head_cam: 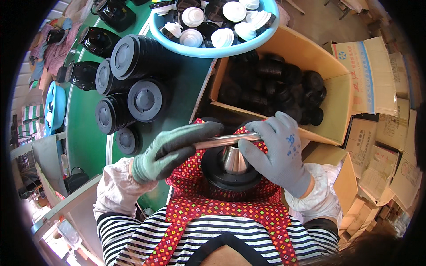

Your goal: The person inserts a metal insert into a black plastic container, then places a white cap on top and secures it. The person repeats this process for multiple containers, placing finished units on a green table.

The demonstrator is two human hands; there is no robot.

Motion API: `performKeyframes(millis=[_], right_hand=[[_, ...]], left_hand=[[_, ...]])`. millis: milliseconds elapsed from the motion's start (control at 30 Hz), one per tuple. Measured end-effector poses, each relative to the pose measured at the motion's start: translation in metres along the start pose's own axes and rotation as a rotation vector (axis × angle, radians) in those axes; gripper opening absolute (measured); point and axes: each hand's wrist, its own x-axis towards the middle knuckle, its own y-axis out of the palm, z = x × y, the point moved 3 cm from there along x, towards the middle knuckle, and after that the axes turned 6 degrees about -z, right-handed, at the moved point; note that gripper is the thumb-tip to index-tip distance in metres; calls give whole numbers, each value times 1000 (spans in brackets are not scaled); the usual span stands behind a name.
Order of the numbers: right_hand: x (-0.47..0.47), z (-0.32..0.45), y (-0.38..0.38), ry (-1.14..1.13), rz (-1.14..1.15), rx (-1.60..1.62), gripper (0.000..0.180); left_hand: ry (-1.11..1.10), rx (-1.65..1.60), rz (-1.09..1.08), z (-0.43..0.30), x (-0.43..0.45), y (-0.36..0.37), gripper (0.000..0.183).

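Note:
Before my lap, my left hand (173, 148), in a green glove with a dark palm, has the left end of a shiny metal piece (228, 141) between thumb and fingers. My right hand (276, 153), in a grey glove bearing blue writing, grips its right end. The piece shows as a narrow, slightly tilted band. Just below it a flared metal neck (234, 162) stands at the middle of a round black plastic lid part (231, 183); whether the band and neck are joined I cannot tell. The black part rests at my red patterned apron (229, 207).
Stacks of black plastic discs (146, 99) and glossy black pots (85, 74) stand on the green table (179, 79). A blue basin (186, 51) holds black and white lid parts. Black parts fill an open cardboard box (337, 113) at right. Flattened cartons (369, 149) lie beyond.

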Motion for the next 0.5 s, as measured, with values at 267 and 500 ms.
performKeyframes(millis=[267,500], right_hand=[[-3,-22,13,-24,34,104,47],[-8,-6,2,-27,104,36,41]], left_hand=[[-3,524,-2,-43,7,17,56],[-146,1076,80,-47,32,46,46]])
